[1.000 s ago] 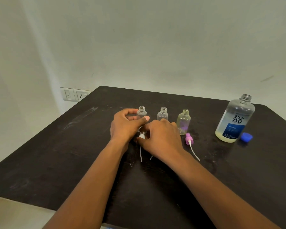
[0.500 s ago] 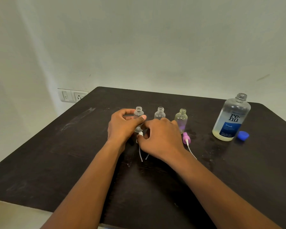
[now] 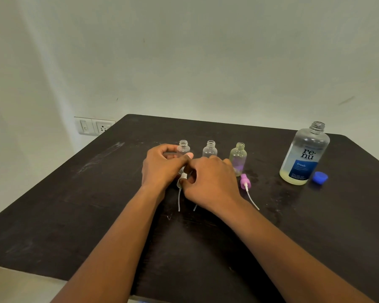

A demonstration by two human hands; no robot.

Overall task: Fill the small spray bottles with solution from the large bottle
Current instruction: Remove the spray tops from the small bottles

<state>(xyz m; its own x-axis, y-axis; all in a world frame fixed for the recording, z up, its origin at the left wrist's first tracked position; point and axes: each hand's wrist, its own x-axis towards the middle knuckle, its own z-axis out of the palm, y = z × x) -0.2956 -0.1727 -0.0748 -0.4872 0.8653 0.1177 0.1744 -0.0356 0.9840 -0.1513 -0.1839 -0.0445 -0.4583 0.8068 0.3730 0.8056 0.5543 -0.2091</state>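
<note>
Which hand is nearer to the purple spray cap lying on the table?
Right. The right hand lies just left of the purple spray cap, not touching it. The left hand is farther left, wrapped around the leftmost small bottle.

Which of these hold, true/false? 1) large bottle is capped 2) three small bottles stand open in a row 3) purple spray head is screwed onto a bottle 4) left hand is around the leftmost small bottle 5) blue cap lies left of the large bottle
1) False. The large bottle is open; its threaded neck is bare.
2) True. The leftmost small bottle, the middle bottle and the right bottle all stand without tops.
3) False. The purple spray head lies on the table, tube trailing toward the camera.
4) True. The left hand wraps around it.
5) False. The blue cap lies to its right.
</note>
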